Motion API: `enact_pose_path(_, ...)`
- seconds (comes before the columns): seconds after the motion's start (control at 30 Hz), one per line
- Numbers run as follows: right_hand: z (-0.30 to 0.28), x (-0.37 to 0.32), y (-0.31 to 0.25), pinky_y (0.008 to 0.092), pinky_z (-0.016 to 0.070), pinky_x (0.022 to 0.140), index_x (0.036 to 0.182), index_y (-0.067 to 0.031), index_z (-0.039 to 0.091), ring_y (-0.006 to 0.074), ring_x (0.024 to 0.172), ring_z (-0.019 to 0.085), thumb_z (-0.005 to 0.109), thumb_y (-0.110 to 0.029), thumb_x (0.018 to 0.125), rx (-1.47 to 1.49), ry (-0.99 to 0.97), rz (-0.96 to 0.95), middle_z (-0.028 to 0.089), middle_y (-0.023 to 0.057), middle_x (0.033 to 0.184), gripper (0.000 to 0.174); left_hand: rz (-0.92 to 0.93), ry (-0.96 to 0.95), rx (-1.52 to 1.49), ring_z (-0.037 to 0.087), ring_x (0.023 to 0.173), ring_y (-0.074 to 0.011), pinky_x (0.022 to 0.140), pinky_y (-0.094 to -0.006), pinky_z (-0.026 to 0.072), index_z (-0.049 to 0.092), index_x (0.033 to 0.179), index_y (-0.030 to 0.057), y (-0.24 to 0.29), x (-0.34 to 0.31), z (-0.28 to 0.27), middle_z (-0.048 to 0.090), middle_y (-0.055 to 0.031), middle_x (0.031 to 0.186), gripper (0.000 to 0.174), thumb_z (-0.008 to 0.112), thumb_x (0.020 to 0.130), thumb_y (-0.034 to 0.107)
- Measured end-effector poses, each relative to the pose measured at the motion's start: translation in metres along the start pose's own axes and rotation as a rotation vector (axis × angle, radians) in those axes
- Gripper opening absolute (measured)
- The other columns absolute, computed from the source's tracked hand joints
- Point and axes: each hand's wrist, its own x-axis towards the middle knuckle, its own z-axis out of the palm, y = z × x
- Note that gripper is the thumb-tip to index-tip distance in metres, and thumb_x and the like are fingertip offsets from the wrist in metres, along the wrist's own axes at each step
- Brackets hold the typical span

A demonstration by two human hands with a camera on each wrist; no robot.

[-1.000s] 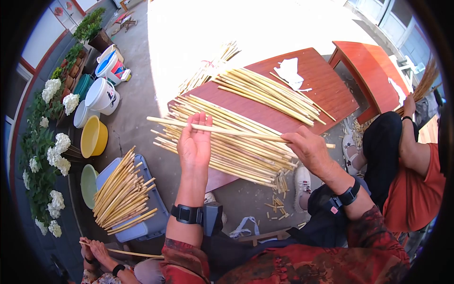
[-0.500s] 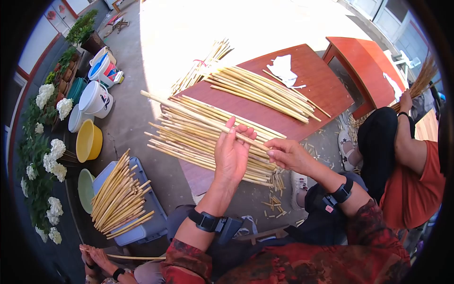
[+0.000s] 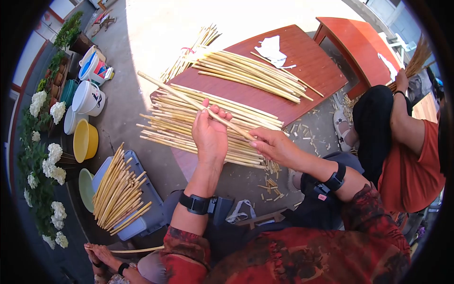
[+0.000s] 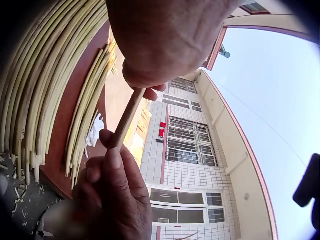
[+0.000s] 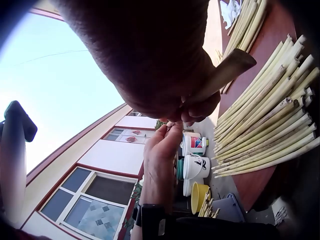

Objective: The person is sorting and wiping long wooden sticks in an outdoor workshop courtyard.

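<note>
A long pale stalk (image 3: 165,88) slants across the head view, held in the air between my hands. My left hand (image 3: 210,135), palm up, holds it midway between thumb and fingers. Near its lower right end, my right hand (image 3: 279,147) pinches it between thumb and fingers. The right wrist view shows the stalk's cut end (image 5: 240,61) sticking out past that hand. Beneath the hands, many similar stalks (image 3: 175,120) lie side by side on the low red-brown table (image 3: 312,66). A second bunch (image 3: 250,71) lies farther back on it.
Another pile of stalks (image 3: 116,189) rests on a blue-grey lid (image 3: 153,213) at the left. Short cut pieces (image 3: 272,187) litter the ground. White buckets (image 3: 88,97) and a yellow basin (image 3: 85,139) stand beside flowers. People sit close on both sides; one holds a broom-like bundle (image 3: 418,59).
My left hand's outstretched fingers have curled about the stalk. My hands have come closer together, the right one moving left. The stalk now slants more steeply, its far end raised.
</note>
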Motion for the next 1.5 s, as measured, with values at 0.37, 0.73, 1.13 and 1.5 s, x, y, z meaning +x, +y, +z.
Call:
enact_pose_path(0.37,-0.026,-0.027,0.01,0.0389,0.045,0.069,0.103,-0.005,0.05,0.0326,0.083,0.055,0.054,-0.014,0.08,-0.525,0.122,-0.235,0.056,0.0141,0.09,0.025,0.115,0.171,0.029,0.045,0.075,-0.0169,0.073,-0.0349,0.0432,0.035,0.114,-0.0018,0.025,0.021,-0.017,0.044,-0.0077,0.084,0.028,0.031,0.088,0.008)
enact_pose_path(0.73,-0.029,-0.001,0.008,0.039,0.0442,0.07,0.102,-0.0031,0.05,0.0346,0.083,0.054,0.054,-0.011,0.079,-0.525,0.19,-0.158,0.056,0.0163,0.088,0.024,-0.318,-0.107,0.245,0.047,0.105,-0.0304,0.091,-0.043,0.0398,0.028,0.123,-0.0046,-0.026,-0.014,0.011,0.047,-0.0191,0.107,0.038,0.035,0.086,0.002)
enact_pose_path(1.13,-0.032,0.005,0.007,0.0388,0.0437,0.069,0.1,-0.0041,0.05,0.0335,0.083,0.054,0.055,-0.013,0.079,-0.547,0.077,-0.109,0.055,0.0154,0.088,0.023,-0.313,-0.155,0.335,0.052,0.1,-0.0247,0.078,-0.0339,0.0461,0.045,0.109,-0.0008,-0.008,-0.017,0.004,0.054,-0.014,0.103,0.026,0.048,0.086,0.012)
enact_pose_path(1.5,-0.035,0.011,-0.002,0.0391,0.0434,0.067,0.099,-0.0053,0.05,0.0323,0.083,0.054,0.055,-0.012,0.078,-0.642,0.191,-0.202,0.054,0.015,0.089,0.022,-0.23,-0.126,0.272,0.055,0.095,-0.0252,0.075,-0.0312,0.0499,0.05,0.098,-0.0014,-0.005,-0.015,-0.003,0.057,-0.0147,0.094,0.018,0.051,0.085,0.012)
